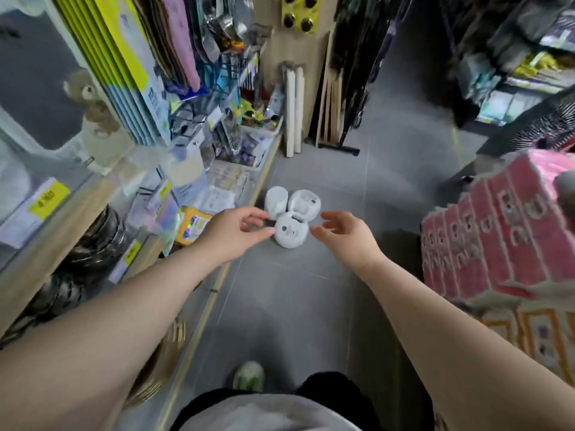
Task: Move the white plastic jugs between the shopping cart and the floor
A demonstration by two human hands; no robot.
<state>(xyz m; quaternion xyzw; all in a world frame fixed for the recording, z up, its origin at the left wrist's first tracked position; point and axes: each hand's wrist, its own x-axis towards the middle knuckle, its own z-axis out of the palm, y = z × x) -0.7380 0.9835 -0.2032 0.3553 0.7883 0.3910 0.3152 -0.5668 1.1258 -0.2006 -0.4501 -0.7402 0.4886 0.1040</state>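
Grey floor tiles (280,306) run down a narrow shop aisle, and three white plastic jugs (305,203) stand clustered on them just beside the shelf base (203,318). The left hand (236,231) and right hand (345,234) hover either side of the nearest jug (289,234), fingers loose and holding nothing. It would be best to hook its top handle squarely, since it seems upright, long axis vertical, top facing up.

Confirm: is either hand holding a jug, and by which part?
Nothing held. The left hand and right hand are open, flanking the nearest white jug of three on the floor; no grip on any handle or body.
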